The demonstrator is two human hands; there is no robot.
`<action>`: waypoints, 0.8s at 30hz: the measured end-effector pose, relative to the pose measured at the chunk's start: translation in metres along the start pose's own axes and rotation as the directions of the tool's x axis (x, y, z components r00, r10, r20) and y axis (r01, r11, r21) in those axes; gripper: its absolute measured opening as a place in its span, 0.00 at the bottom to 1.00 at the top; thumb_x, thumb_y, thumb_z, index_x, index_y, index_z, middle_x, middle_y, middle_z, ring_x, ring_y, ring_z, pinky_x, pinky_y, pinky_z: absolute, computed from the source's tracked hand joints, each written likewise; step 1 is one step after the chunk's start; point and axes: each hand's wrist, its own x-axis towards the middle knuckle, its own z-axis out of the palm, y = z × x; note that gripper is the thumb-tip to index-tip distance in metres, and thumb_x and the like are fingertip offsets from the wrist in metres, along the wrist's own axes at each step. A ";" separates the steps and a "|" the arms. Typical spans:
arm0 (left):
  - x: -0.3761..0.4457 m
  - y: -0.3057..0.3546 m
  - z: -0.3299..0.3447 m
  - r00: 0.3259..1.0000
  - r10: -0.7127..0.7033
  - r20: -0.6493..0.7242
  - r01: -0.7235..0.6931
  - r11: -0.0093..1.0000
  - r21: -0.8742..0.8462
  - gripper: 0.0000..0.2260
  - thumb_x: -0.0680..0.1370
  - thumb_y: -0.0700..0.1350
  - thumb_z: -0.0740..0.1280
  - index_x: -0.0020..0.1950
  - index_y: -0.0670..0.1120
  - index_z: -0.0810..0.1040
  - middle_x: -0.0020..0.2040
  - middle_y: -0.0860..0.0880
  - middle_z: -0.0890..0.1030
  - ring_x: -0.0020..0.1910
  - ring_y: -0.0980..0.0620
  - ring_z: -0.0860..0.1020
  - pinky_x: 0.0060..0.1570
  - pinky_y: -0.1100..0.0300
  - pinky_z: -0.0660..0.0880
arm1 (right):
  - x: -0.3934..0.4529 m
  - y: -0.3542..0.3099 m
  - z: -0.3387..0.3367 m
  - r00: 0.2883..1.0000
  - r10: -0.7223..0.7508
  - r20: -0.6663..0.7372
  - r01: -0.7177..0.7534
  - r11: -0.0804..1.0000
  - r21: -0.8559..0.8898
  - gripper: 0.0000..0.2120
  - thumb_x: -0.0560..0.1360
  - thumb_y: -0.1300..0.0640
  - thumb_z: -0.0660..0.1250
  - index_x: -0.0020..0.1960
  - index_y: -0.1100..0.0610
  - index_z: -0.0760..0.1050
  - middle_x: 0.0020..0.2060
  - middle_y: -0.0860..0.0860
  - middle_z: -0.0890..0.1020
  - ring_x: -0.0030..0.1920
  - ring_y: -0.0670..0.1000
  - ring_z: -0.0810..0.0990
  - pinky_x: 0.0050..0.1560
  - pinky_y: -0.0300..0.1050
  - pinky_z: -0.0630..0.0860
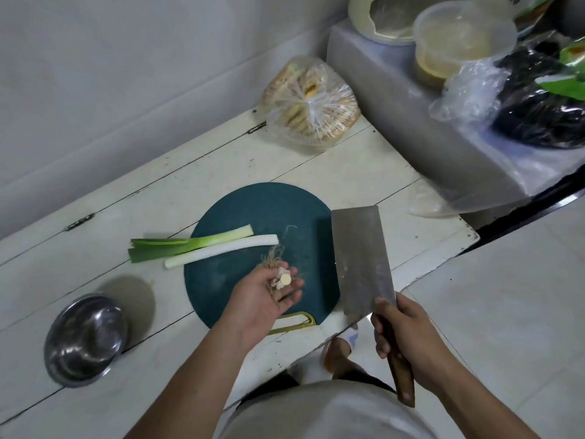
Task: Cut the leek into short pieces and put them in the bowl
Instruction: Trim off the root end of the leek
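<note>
Leek [221, 247] stalks lie across the board's [221, 293] left edge; our left hand [269, 291] cups the root ends loosely, right hand [408, 337] clamps the cleaver [361, 258]. We risk roots reaching the bowl [85, 339].

Home kitchen corner, white painted wooden worktop [316, 172], round green cutting board [253, 210], cleaver [361, 261], steel bowl [84, 340], bagged flatbreads [310, 103], plastic food tub [456, 42]
</note>
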 end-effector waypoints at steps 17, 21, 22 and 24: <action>-0.085 -0.096 0.025 0.808 -0.430 0.402 -0.052 0.628 0.776 0.04 0.76 0.42 0.73 0.48 0.44 0.80 0.40 0.45 0.82 0.37 0.51 0.79 0.36 0.59 0.77 | -0.216 0.124 0.092 0.887 0.005 -0.462 0.192 0.906 0.378 0.13 0.84 0.58 0.59 0.41 0.58 0.72 0.30 0.58 0.73 0.23 0.54 0.68 0.26 0.46 0.71; -0.126 -0.168 0.029 0.697 -0.578 0.424 -0.200 0.411 0.890 0.04 0.76 0.44 0.73 0.47 0.46 0.79 0.39 0.48 0.82 0.36 0.54 0.79 0.36 0.60 0.75 | -0.291 0.188 0.110 0.755 0.120 -0.645 0.302 0.809 0.504 0.12 0.83 0.58 0.60 0.41 0.59 0.69 0.30 0.57 0.73 0.23 0.53 0.67 0.28 0.47 0.70; -0.144 -0.193 0.028 0.658 -0.628 0.415 -0.247 0.341 0.907 0.04 0.76 0.44 0.73 0.47 0.46 0.80 0.39 0.48 0.82 0.36 0.54 0.79 0.37 0.60 0.75 | -0.315 0.209 0.118 0.700 0.161 -0.696 0.349 0.773 0.530 0.11 0.83 0.59 0.60 0.42 0.59 0.69 0.31 0.57 0.72 0.23 0.53 0.67 0.27 0.46 0.70; -0.165 -0.227 0.025 0.601 -0.690 0.403 -0.295 0.277 0.915 0.04 0.77 0.44 0.73 0.48 0.45 0.80 0.39 0.48 0.81 0.35 0.54 0.78 0.37 0.61 0.75 | -0.348 0.237 0.133 0.625 0.226 -0.747 0.414 0.715 0.563 0.10 0.82 0.59 0.60 0.42 0.59 0.68 0.31 0.58 0.72 0.23 0.53 0.67 0.26 0.44 0.70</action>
